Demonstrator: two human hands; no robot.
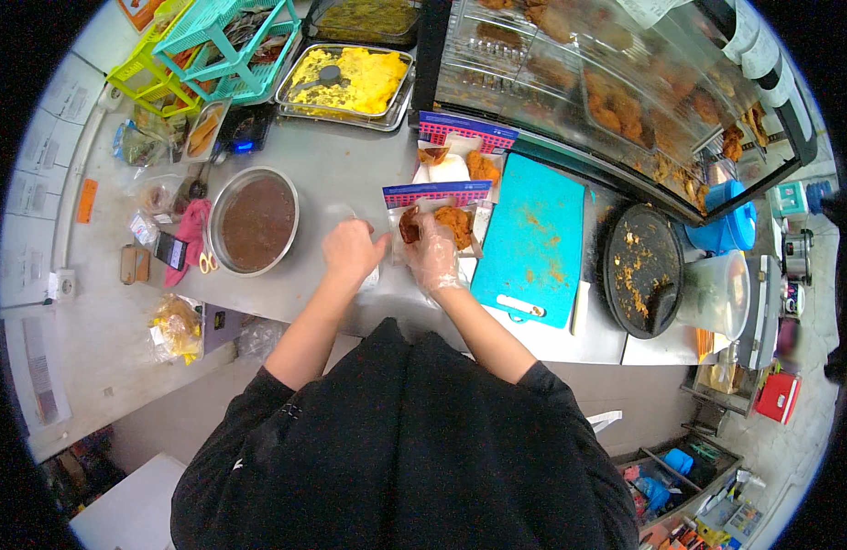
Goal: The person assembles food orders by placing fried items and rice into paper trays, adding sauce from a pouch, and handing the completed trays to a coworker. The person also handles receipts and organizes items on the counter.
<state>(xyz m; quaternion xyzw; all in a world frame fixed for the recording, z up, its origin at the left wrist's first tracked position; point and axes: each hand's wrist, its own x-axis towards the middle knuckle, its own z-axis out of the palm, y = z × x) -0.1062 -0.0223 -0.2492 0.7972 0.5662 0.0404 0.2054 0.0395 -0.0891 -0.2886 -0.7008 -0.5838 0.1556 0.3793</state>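
Observation:
Two open food boxes stand on the steel counter, one behind the other. In the near box (479, 244) are a piece of fried chicken (454, 223) and what looks like a small bag of dark red sauce (409, 225). My right hand (434, 254), in a clear plastic glove, reaches into this box, fingers closed around the sauce bag's right side. My left hand (352, 249), bare, is curled closed left of the box, thumb toward it; clear plastic shows around it, but its contents are hidden. The far box (502, 147) holds rice (449, 169), fried chicken (484, 169) and a similar sauce bag (433, 154).
A steel bowl of brown liquid (257, 220) stands left, with scissors (208, 263) beside it. Right lie a blue cutting board (533, 238) with crumbs and a round black pan (645, 270). Behind are a tray of yellow food (355, 81) and a glass display case (606, 82).

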